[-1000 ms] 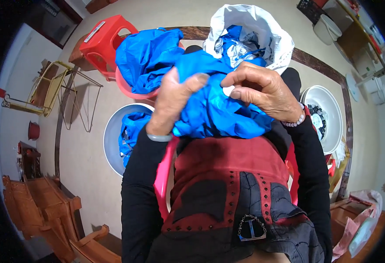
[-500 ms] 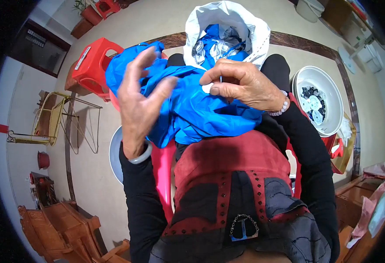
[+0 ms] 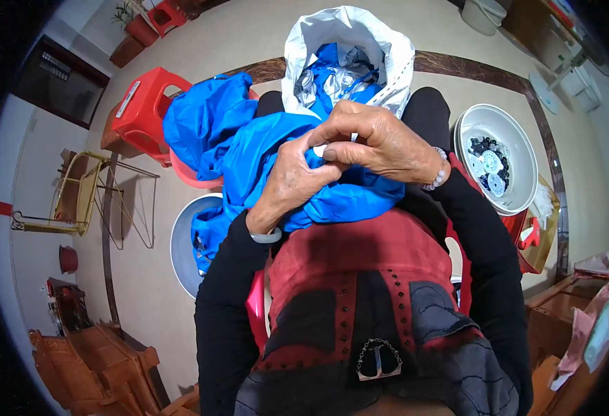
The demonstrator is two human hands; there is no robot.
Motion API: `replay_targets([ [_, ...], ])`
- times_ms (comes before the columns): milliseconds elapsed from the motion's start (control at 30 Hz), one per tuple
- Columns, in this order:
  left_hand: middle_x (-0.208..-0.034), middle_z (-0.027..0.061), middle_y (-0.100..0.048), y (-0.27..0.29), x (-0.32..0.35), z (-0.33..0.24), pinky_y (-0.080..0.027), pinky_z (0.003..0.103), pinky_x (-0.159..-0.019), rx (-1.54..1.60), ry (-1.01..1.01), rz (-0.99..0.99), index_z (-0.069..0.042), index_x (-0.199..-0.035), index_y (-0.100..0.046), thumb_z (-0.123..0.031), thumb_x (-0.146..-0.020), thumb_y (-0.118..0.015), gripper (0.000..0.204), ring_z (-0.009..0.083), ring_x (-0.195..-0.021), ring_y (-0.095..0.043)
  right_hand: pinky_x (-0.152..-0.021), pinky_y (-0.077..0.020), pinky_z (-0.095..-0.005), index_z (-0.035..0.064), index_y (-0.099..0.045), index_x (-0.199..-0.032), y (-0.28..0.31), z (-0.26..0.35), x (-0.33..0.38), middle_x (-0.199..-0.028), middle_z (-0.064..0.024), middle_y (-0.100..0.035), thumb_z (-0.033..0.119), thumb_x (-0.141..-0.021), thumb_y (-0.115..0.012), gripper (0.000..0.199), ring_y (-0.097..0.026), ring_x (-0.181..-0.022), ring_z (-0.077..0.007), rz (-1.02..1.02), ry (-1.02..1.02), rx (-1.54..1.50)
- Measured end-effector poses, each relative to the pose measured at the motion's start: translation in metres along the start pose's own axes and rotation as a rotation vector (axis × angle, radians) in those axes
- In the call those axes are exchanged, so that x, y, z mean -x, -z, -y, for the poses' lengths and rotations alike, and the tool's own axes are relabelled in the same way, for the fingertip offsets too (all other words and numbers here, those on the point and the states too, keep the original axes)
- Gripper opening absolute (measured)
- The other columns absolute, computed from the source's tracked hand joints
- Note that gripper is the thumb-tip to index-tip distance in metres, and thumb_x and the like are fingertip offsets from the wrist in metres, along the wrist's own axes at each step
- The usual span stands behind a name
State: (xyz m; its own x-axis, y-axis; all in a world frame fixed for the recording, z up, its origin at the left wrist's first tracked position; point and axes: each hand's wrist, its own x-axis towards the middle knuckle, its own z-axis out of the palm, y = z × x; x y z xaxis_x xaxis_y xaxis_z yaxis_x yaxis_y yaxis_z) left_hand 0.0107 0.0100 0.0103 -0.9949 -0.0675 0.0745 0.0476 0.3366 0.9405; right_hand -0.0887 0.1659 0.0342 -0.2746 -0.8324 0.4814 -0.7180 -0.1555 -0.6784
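Blue thin fabric (image 3: 263,142) lies bunched over my lap, spilling left over a red stool and down into a grey-blue basin (image 3: 184,239). My right hand (image 3: 380,144) pinches a small white piece (image 3: 319,150) between thumb and fingertips, just over the cloth; its exact kind is too small to tell. Close against it, my left hand (image 3: 292,179) is closed on the blue fabric, its thumb near the right fingertips. Its other fingers are partly hidden by the cloth and the right hand.
Beyond my knees stands a white sack (image 3: 405,69) holding blue and silvery fabric. To the right, stacked white bowls (image 3: 523,156) hold small dark pieces and clear round discs. A red plastic stool (image 3: 134,114) stands left, near a yellow metal rack (image 3: 82,187). Wooden furniture (image 3: 96,360) sits lower left.
My left hand has come down and right from the air onto the fabric, meeting the right hand. Some blue cloth now hangs into the basin. The right hand keeps its pinch on the white piece.
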Motion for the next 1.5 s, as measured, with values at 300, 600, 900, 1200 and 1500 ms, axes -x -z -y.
replay_targets([
  [300,-0.091,0.0085,-0.066,-0.005,0.0,0.016,-0.048,0.028,-0.078,0.027,-0.119,-0.032,0.002,-0.101,-0.061,-0.009,-0.071,-0.066,0.032,0.013,-0.085,-0.06,-0.068,-0.0465,-0.0344,0.0064,-0.066,-0.101,0.009,0.004,-0.003,-0.083,-0.0077,-0.058,0.011,-0.081,-0.067,0.021,-0.058,-0.075,-0.0231,0.07,0.102,0.143],
  [600,-0.09,0.0099,-0.065,-0.009,-0.002,0.02,-0.048,0.03,-0.077,-0.002,-0.174,-0.025,0.002,-0.101,-0.061,-0.008,-0.071,-0.067,0.032,0.0143,-0.085,-0.06,-0.065,-0.0477,-0.0334,0.0059,-0.064,-0.104,0.008,0.02,-0.002,-0.085,-0.0088,-0.059,0.006,-0.078,-0.067,0.026,-0.06,-0.076,-0.0251,0.116,0.171,0.453],
  [900,-0.089,0.0109,-0.065,-0.01,-0.003,0.017,-0.048,0.03,-0.076,0.035,-0.233,0.001,0.003,-0.102,-0.061,-0.008,-0.072,-0.067,0.033,0.0148,-0.084,-0.06,-0.066,-0.0483,-0.0333,0.0049,-0.063,-0.1,0.016,0.018,-0.002,-0.084,-0.0093,-0.06,0.007,-0.079,-0.068,0.022,-0.061,-0.075,-0.0255,0.155,0.067,0.253],
  [1200,-0.087,0.0118,-0.064,-0.007,-0.001,0.018,-0.047,0.03,-0.075,-0.034,-0.205,0.023,0.003,-0.1,-0.06,-0.012,-0.071,-0.069,0.034,0.014,-0.082,-0.059,-0.067,-0.0488,-0.0313,0.004,-0.063,-0.095,0.005,0.0,0.003,-0.084,-0.0076,-0.063,0.016,-0.077,-0.072,0.023,-0.061,-0.074,-0.0221,0.033,0.146,0.237],
  [1500,-0.092,0.0065,-0.065,-0.008,0.0,0.026,-0.048,0.029,-0.076,0.002,-0.245,0.012,0.0,-0.107,-0.06,-0.011,-0.072,-0.07,0.038,0.0111,-0.086,-0.058,-0.064,-0.0463,-0.0287,0.0032,-0.065,-0.091,-0.004,0.002,0.002,-0.082,-0.0052,-0.062,0.021,-0.077,-0.074,0.024,-0.059,-0.073,-0.0182,-0.021,0.064,0.171],
])
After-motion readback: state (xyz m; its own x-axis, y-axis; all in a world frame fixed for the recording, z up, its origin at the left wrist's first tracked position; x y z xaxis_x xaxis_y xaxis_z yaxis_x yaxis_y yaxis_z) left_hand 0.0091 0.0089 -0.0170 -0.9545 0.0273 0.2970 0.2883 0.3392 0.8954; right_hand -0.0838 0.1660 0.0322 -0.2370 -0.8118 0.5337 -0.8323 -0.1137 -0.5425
